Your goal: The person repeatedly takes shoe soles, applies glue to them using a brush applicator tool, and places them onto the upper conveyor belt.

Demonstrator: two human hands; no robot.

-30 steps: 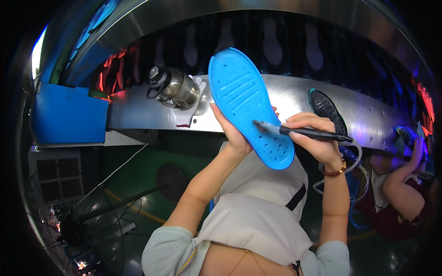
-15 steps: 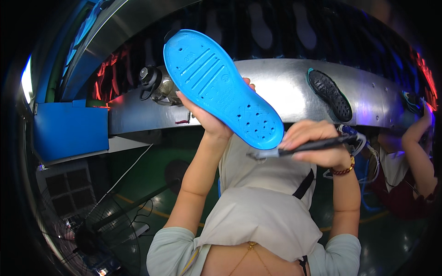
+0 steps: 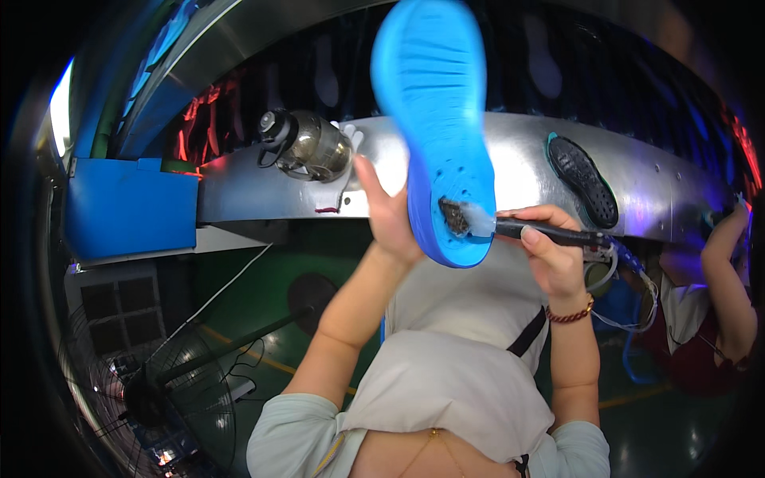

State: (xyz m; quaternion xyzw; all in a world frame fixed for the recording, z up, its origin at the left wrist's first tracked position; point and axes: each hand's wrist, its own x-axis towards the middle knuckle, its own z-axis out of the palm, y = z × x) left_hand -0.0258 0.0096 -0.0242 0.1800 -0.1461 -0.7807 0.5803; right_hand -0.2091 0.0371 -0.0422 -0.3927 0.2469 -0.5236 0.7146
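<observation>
A bright blue shoe sole (image 3: 442, 135) is held up in front of me, one end pointing away and the other towards my apron. It looks blurred at its far end. My left hand (image 3: 392, 215) grips its left side; the thumb shows, while the other fingers are hidden behind the sole. In my right hand (image 3: 554, 253) is a black-handled brush (image 3: 542, 231) with a tube running from its back end. The dark bristles rest on or just over the holed near part of the sole.
On the curved metal ledge (image 3: 279, 195) stand a drink bottle (image 3: 312, 147) at left and a black sole with a teal edge (image 3: 583, 179) at right. Beyond runs a dark row of soles. A blue box (image 3: 131, 209) is left, a fan (image 3: 151, 402) lower left. Another person's arm (image 3: 729, 271) is at right.
The sole has turned more upright and moved away and right. The brush has come from beside its near end to over its holed part. The view has shifted slightly.
</observation>
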